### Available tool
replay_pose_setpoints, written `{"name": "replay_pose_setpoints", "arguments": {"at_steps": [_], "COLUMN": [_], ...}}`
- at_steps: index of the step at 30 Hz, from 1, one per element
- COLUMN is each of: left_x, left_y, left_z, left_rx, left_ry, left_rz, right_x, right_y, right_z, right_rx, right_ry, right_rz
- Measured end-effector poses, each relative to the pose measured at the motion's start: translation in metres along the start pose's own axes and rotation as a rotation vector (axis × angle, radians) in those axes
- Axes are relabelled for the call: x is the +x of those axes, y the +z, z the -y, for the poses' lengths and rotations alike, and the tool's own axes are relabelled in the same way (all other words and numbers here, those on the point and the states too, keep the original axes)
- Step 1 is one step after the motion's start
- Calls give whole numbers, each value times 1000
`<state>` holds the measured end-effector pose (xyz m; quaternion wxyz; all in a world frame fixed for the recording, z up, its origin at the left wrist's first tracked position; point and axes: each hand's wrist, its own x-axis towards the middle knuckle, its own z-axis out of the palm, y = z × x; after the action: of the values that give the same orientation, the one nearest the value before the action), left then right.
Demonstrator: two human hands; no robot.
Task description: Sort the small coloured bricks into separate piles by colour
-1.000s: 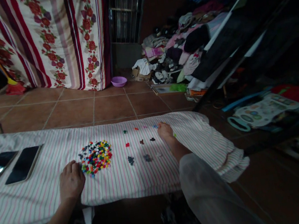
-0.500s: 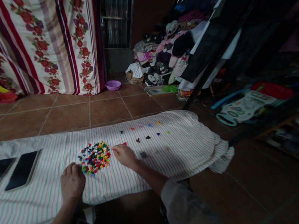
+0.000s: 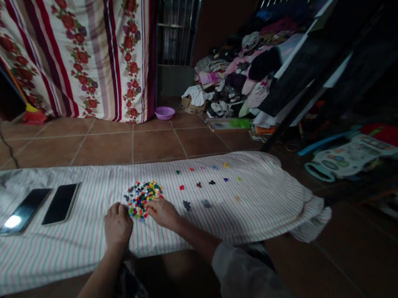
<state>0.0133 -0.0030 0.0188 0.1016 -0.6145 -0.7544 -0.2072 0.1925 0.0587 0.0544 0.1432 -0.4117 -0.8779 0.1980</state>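
Observation:
Small multicoloured pieces lie in a round pile [image 3: 141, 194] on a striped cloth [image 3: 86, 247]. At the pile's left edge my left hand [image 3: 118, 224] rests palm down, its fingers loosely bent, with nothing seen in them. My right hand [image 3: 163, 213] reaches into the pile's lower right side with fingers pinched; whatever is between them is too small to make out. Right of that hand, little same-colour groups sit in rows, among them a red group [image 3: 181, 187], a brown group [image 3: 199, 184], a black group [image 3: 212, 182] and a dark grey group [image 3: 187, 205].
Two phones, one with a bright reflection [image 3: 23, 212] and one dark [image 3: 60, 204], lie at the left of the cloth. Beyond on the tiled floor are a purple basin [image 3: 165, 113], a floral curtain [image 3: 101, 58] and a heap of clothes [image 3: 235, 70].
My right hand has moved from beside the red group back into the pile, uncovering that group. My left hand stays by the pile's left edge. The whole view has shifted.

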Motion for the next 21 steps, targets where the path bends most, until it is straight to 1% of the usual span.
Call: {"name": "replay_pose_setpoints", "arguments": {"at_steps": [3,8,11,14,21], "left_x": [1,2,2,2,1], "left_y": [-2,-6,-6,-5,1], "left_z": [-1,-4,-5,-4,-3], "left_rx": [-25,-52,-53,-55,-83], "left_ry": [-19,-55,-59,-58,-66], "left_rz": [1,46,53,46,7], "right_x": [7,17,24,32,54], "right_y": [-1,3,7,8,4], "right_z": [1,4,8,16,41], "right_rx": [-10,-42,-75,-103,-165], "right_ry": [18,62,54,35,44], "right_rz": [5,-10,-8,13,73]}}
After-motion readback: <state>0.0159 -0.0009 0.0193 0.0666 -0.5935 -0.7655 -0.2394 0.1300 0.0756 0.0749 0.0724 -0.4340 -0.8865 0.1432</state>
